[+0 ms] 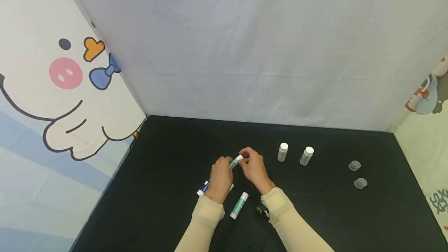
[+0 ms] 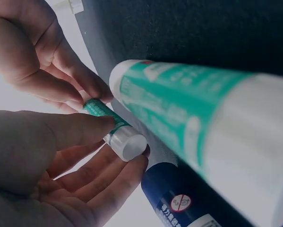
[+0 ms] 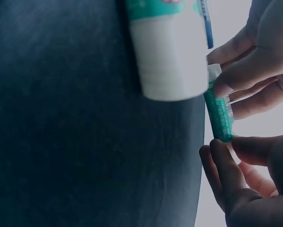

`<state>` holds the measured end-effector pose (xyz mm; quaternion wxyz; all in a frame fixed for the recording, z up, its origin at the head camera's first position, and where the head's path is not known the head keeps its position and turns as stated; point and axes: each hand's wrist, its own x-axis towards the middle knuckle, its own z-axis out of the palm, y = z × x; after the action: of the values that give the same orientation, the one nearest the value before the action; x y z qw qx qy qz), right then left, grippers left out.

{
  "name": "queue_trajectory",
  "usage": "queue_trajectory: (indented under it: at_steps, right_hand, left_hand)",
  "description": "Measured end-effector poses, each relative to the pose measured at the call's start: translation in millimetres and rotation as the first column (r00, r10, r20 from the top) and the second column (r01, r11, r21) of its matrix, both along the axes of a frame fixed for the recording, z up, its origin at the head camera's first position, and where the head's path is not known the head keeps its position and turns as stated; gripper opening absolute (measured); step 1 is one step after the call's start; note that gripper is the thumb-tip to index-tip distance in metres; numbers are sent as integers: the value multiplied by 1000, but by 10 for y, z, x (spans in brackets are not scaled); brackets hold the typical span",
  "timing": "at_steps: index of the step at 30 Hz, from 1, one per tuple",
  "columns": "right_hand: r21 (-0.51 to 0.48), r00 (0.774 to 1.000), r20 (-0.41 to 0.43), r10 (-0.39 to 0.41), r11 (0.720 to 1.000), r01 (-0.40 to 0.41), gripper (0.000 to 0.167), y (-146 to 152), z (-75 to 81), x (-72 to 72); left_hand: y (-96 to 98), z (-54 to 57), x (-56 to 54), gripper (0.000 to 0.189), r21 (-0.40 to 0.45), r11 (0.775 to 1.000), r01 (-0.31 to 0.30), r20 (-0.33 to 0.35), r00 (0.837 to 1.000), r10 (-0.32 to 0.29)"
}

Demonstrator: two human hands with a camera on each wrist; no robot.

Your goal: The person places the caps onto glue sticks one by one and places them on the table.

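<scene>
Past a blurred tube [image 2: 179, 113], both hands' fingers [image 2: 84, 128] pinch a green, seemingly white-ended stick [image 2: 124, 136].

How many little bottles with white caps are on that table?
2. Both are on the black table, to the right of the right hand: the nearer bottle, then the farther bottle beyond it. I see no others.
</scene>
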<state>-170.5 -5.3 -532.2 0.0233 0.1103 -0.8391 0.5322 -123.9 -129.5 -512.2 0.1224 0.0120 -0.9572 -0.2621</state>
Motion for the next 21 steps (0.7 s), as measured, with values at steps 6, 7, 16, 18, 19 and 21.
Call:
queue_trajectory:
  at_steps: [6,7,16,18,19,21]
  right_hand:
    - [15,999,13,29,999,-30,23,-28,-29,-14]
    - [17,999,14,37,999,-37,25,-30,-29,-18]
    - [31,998,-5,66,997,-66,36,-83,-50,-55]
    - [61,997,-4,71,996,-70,38,-95,-47,-54]
    - [83,997,-6,74,994,-73,38,-98,-49,-54]
    - [135,997,-15,79,988,-77,40,-101,-45,-52]
  left_hand:
    - [-20,-42,-50,22,-6,1000,-20,70,997,21]
    - [-22,-52,-60,23,-8,1000,-25,76,997,25]
    - [-7,-84,-145,14,-117,992,-46,48,997,52]
    - [0,-85,-155,13,-162,985,-52,30,998,58]
    - [3,-85,-159,13,-179,982,-55,24,998,60]
    - [7,-82,-163,13,-205,977,-55,19,998,61]
